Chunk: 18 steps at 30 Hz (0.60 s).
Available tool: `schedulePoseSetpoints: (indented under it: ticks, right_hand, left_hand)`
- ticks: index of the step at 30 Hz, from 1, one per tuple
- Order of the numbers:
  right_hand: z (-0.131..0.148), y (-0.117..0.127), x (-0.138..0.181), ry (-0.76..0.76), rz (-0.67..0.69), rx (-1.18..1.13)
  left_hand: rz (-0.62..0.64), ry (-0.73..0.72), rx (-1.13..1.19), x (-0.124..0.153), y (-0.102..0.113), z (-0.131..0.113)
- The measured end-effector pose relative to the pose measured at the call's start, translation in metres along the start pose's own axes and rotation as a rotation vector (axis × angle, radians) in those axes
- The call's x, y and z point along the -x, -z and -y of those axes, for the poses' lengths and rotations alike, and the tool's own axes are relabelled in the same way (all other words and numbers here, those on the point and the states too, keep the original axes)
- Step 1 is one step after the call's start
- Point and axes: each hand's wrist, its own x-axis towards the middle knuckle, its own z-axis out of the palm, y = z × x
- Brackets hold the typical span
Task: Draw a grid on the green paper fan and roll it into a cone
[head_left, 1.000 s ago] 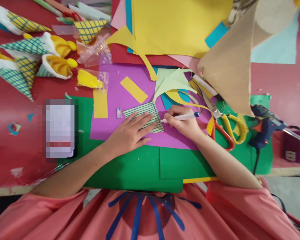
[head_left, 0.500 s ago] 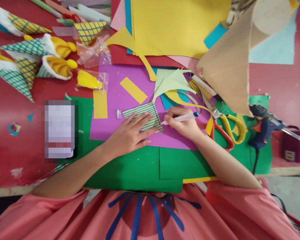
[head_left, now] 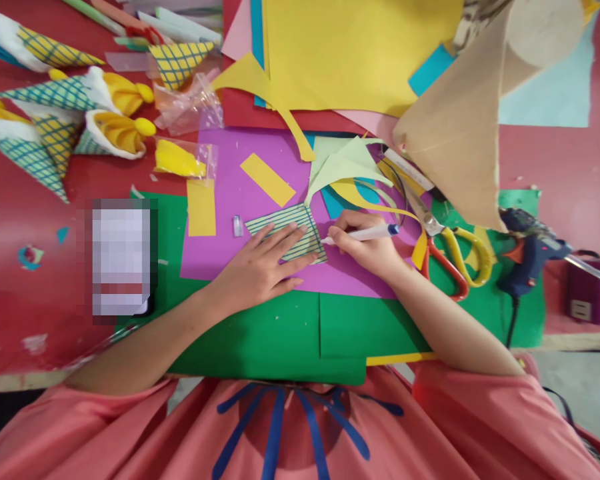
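Here the left hand (head_left: 265, 268) lies open and flat across the striped paper (head_left: 299, 217), seemingly pinning it steady, while the right hand (head_left: 365, 245) grips a slanted marker (head_left: 373, 233), tip by the paper's nearest edge.

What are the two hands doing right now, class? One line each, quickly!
Left hand: open, laid flat over the striped piece.
Right hand: closed, holding a white marker.
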Motion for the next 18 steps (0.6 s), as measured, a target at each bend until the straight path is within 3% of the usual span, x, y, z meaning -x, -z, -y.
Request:
schedulePoseSetpoints:
  ticks: [8, 14, 18]
  right_hand:
    - [0.0008, 0.0008, -0.0007, 0.030, 0.054, -0.024]
    - [-0.0003, 0.0001, -0.0003, 0.029, 0.017, -0.012]
    - [-0.0004, 0.0006, 0.0003, 0.049, 0.076, -0.034]
  left_hand:
    - [-0.004, 0.007, 0.017, 0.0000, -0.0006, -0.0001]
    - [-0.013, -0.003, -0.001, 0.0003, -0.0007, 0.0001]
    - [-0.017, -0.004, -0.004, 0.0003, -0.0012, 0.0002]
